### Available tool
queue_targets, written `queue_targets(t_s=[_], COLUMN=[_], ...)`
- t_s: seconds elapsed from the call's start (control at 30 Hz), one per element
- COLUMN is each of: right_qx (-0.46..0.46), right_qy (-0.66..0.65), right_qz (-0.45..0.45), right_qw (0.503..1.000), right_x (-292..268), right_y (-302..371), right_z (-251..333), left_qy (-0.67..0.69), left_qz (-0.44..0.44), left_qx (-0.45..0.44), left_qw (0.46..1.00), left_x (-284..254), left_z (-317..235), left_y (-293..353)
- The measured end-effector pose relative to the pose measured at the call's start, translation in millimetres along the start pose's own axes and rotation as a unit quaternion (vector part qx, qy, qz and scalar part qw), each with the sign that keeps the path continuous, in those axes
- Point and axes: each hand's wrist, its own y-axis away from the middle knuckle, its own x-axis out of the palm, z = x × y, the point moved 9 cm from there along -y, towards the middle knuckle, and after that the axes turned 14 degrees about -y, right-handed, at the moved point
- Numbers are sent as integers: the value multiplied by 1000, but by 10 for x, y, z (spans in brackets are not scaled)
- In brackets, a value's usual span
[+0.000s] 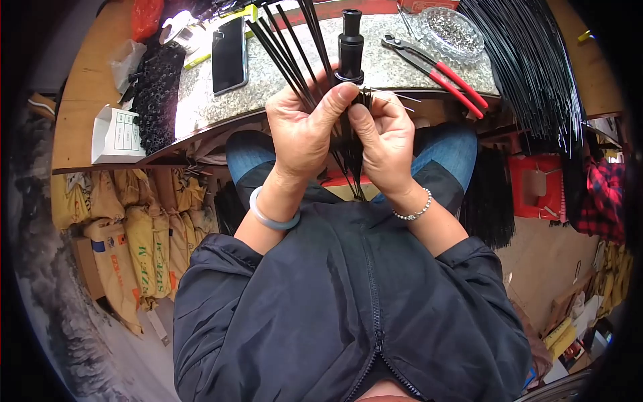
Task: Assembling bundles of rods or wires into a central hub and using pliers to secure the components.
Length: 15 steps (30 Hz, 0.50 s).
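Note:
My left hand grips a bundle of thin black rods that fan up and away over the bench edge. My right hand pinches the same bundle from the right, near a small joint with thin metal wires sticking out sideways. The lower ends of the rods hang down between my hands toward my lap. Both thumbs meet at the middle of the bundle. A pale bangle is on my left wrist and a bead bracelet on my right wrist.
On the stone-topped bench stand a black cylindrical tool, red-handled pliers, a glass dish of small metal parts, a phone and a pile of small black pieces. Many long black rods lie at right; sacks are stacked at left.

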Motion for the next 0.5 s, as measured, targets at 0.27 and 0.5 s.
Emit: queue_targets(t_s=[0.27, 0.5], right_qx=[19, 40], right_qy=[-13, -74], right_qz=[-30, -78], right_qw=[999, 993], right_x=[-113, -157], right_y=[6, -70], right_z=[-24, -61], left_qy=[8, 15], left_qz=[21, -3], left_qx=[6, 8], left_qw=[1000, 1000], left_x=[10, 4], left_z=[38, 55], left_y=[-2, -7])
